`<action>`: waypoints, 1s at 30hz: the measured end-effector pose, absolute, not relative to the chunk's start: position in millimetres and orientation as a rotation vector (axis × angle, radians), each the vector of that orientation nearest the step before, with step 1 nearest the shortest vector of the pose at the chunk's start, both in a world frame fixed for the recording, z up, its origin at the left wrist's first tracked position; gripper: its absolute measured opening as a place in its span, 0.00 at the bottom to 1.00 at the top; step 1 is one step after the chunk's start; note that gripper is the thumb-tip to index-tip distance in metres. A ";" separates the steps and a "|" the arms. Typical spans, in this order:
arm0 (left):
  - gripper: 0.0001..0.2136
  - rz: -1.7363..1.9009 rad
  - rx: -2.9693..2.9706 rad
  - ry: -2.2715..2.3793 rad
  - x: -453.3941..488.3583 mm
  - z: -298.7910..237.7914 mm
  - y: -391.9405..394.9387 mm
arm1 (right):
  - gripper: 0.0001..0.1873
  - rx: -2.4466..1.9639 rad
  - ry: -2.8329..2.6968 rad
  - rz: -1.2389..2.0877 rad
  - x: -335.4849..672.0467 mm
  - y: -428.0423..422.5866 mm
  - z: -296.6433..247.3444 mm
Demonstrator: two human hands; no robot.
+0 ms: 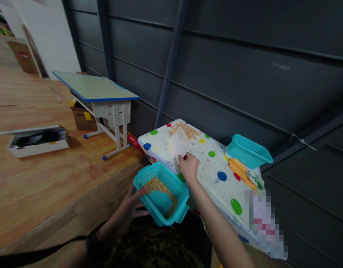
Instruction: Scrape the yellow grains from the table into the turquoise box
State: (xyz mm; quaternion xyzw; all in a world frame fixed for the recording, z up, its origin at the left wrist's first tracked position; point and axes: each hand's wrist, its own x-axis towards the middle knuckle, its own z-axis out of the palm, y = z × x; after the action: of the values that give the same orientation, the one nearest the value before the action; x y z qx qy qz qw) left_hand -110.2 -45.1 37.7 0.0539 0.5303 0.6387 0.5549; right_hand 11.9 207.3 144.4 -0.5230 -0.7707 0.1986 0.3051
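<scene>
My left hand (132, 204) grips the near left side of a turquoise plastic tub (161, 201), thumb over its rim. The tub is held tilted at the table's front edge, and round yellow beans (157, 185) lie along its far and right sides. In my right hand (189, 166) is the handle of a white slotted scoop (179, 144), pinched between thumb and fingers. The scoop's slotted end is raised over the table, just in front of a spread of small tan grains or beans (189, 131). No beans can be made out on the scoop.
A spotted white cloth covers the table (203, 163). A second turquoise tub (248, 150) stands at its right rear, by an orange cloth (242, 173). Dark panelled wall (229, 85) runs behind. To the left are a desk (98, 87) and an open white box (38, 143).
</scene>
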 end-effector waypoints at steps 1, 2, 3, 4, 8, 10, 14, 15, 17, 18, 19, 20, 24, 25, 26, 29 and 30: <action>0.61 1.516 0.125 1.248 -110.6 36.6 -45.3 | 0.13 -1.379 -2.048 0.523 7.7 207.1 143.8; 0.62 1.523 0.120 1.243 -111.2 35.4 -45.4 | 0.12 -1.372 -2.053 0.521 3.5 207.3 143.1; 0.63 1.523 0.113 1.240 -111.8 34.3 -45.4 | 0.11 -1.364 -2.057 0.519 -0.6 207.6 142.5; 0.63 1.520 0.107 1.237 -112.6 33.2 -45.4 | 0.11 -1.353 -2.063 0.516 -4.5 208.2 142.0; 0.61 1.508 0.110 1.224 -116.2 29.9 -45.1 | 0.11 -1.330 -2.101 0.502 -20.2 209.9 142.6; 0.62 1.515 0.116 1.223 -117.5 29.4 -45.1 | 0.10 -1.331 -2.116 0.513 -27.1 210.0 144.0; 0.62 1.513 0.115 1.234 -118.6 32.1 -46.1 | 0.11 -1.319 -2.089 0.552 -29.6 216.6 148.9; 0.61 1.519 0.119 1.231 -118.4 33.7 -46.5 | 0.12 -1.315 -2.071 0.571 -26.1 221.5 151.0; 0.60 1.546 0.116 1.222 -117.3 37.7 -47.1 | 0.14 -1.286 -2.033 0.648 -13.0 235.9 157.1; 0.60 1.558 0.107 1.218 -116.5 39.8 -47.2 | 0.14 -1.272 -2.009 0.708 -3.7 245.1 161.1; 0.59 1.566 0.097 1.218 -115.7 41.9 -47.1 | 0.14 -1.249 -1.985 0.781 7.2 255.0 165.8; 0.59 1.565 0.085 1.224 -114.9 43.8 -46.9 | 0.16 -1.220 -1.968 0.862 19.2 265.3 170.9; 0.57 1.542 0.090 1.246 -113.0 47.8 -45.5 | 0.26 -1.160 -1.939 1.153 68.5 299.4 191.8; 0.57 1.542 0.090 1.246 -112.9 48.1 -45.4 | 0.26 -1.141 -1.939 1.231 78.5 304.5 195.8; 0.57 1.544 0.085 1.246 -113.0 48.1 -45.3 | 0.26 -1.127 -1.931 1.296 86.6 307.9 198.8; 0.56 1.538 0.058 1.251 -114.2 47.6 -45.8 | 0.24 -1.136 -1.957 1.362 97.1 310.8 202.6; 0.56 1.533 0.051 1.256 -115.0 47.1 -46.3 | 0.24 -1.129 -1.960 1.323 95.9 310.5 202.8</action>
State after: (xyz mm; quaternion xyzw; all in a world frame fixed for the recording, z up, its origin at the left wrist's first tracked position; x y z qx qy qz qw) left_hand -115.0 -46.3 47.1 0.0216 0.5300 0.6471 0.5477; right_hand 95.9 310.5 202.8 -0.4164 -0.7226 0.4879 0.2576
